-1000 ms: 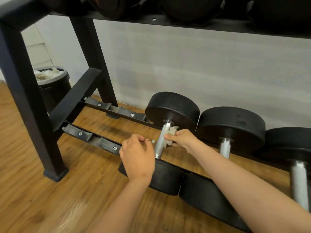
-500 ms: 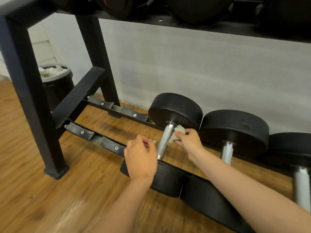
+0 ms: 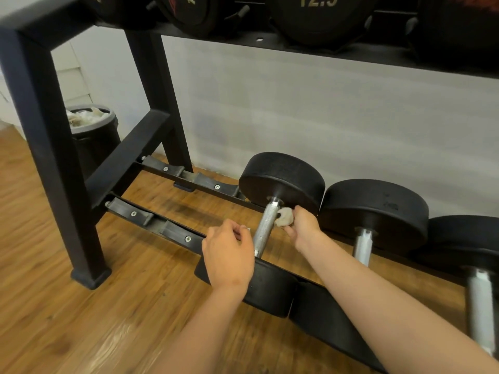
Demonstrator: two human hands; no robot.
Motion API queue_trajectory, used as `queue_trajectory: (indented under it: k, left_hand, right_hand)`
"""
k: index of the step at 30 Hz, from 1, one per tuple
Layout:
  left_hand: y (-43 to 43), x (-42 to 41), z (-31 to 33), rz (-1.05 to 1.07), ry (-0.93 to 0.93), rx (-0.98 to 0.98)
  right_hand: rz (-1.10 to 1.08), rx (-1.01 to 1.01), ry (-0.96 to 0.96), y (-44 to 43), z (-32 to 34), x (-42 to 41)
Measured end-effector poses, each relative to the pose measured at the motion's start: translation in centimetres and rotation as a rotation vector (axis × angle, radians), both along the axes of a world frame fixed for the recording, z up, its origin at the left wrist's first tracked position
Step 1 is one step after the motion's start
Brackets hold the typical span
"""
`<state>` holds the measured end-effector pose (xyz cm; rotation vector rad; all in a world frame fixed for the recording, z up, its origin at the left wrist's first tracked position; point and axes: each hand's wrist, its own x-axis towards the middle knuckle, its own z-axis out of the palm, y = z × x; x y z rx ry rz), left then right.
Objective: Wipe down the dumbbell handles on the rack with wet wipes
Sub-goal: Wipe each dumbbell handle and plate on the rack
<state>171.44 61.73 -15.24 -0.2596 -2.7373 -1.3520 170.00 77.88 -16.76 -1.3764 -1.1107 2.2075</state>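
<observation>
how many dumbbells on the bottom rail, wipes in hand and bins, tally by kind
dumbbells: 3
wet wipe, in the right hand: 1
bin: 1
total: 5

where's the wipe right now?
Head view, centre: wet wipe bunched in the right hand, at the right side of the leftmost dumbbell handle, near its far head.

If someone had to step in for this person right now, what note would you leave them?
Right hand: pinches a crumpled wipe against the top of the leftmost dumbbell handle.
Left hand: curled beside that handle's lower end; grip unclear.
Done: cannot tell.
Left: finish this handle, then probably the middle handle and right handle.
</observation>
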Motion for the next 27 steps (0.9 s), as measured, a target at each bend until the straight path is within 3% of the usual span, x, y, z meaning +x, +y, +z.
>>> queue_trajectory:
  k: [3, 9, 16, 27]
  left_hand:
    - [0.0, 0.0, 0.1, 0.006, -0.004, 0.01]
    - [0.0, 0.0, 0.0, 0.002, -0.017, 0.001]
    - [0.0, 0.0, 0.0, -0.009, -0.026, -0.013]
    - [0.1, -0.3, -0.4, -0.007, -0.017, -0.028]
  right_hand:
    - [-0.019, -0.01, 0.033, -1.2, 0.5, -0.2]
    - [-0.003, 0.247, -0.028, -2.3, -0.5, -0.1]
    - [0.134, 0.092, -0.091, -2.2, -0.8, -0.4]
    - [0.006, 0.191, -0.047, -2.1, -0.8, -1.6]
